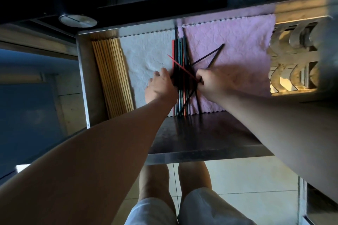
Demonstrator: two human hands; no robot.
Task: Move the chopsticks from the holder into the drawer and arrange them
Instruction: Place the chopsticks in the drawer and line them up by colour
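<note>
Most chopsticks already lie in the drawer [82, 78] — wooden chopsticks [111, 75] well left of the pink cloth [237, 42], coloured chopsticks [180, 51] in a row along its left edge. A few crossed sticks [208, 55] sit crooked on the pink cloth; the right hand [210, 84] has its grip pinched round them. The left hand [161, 86] touches the coloured row — I cannot tell if its grip is closed. I think only straightening is left.
</note>
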